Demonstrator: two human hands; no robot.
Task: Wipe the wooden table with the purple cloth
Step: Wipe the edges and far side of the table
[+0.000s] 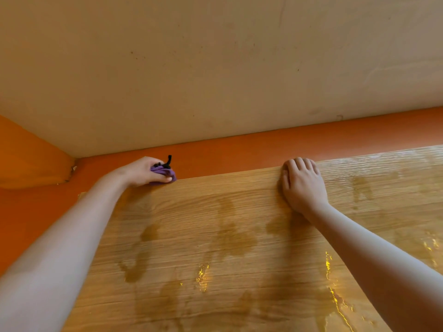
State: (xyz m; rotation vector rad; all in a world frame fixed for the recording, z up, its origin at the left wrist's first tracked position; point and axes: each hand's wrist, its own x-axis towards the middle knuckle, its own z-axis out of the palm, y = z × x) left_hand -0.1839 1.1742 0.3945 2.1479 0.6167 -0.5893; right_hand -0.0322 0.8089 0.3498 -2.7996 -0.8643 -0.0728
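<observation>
Gripping the purple cloth (pixel 165 173) in a bunched wad, the left hand (pixel 141 171) sits at the far edge of the wooden table (pixel 215 212), close to its far left corner, with the fingers curled over the fabric and the thumb along its near side. The cloth is pressed against the table's rim, partly on the top and partly past the edge, over the orange band (pixel 239 149) beyond. A short black piece (pixel 168 161) sticks up out of the wad just beside the knuckles; whether it is a loop, a tag or trim is too small to tell. The right hand (pixel 303 185) lies well apart from the left, further right along the same far edge, palm down on the wood with straight fingers held together, their tips reaching the rim; it holds nothing. Both forearms are bare and stretch from the near corners of the view across the tabletop. The table has a pale oak-like grain running left to right. Darker damp patches (pixel 235 236) spread over its middle between the two arms, and more show to the right of the right hand. Bright yellow glints (pixel 202 275) shine off the wet film nearer the camera, in the lower middle and lower right. Beyond the orange band lies a beige surface (pixel 215 68) marked with small dark specks and faint scuffs, and at the far left the orange meets a second orange face at a corner.
</observation>
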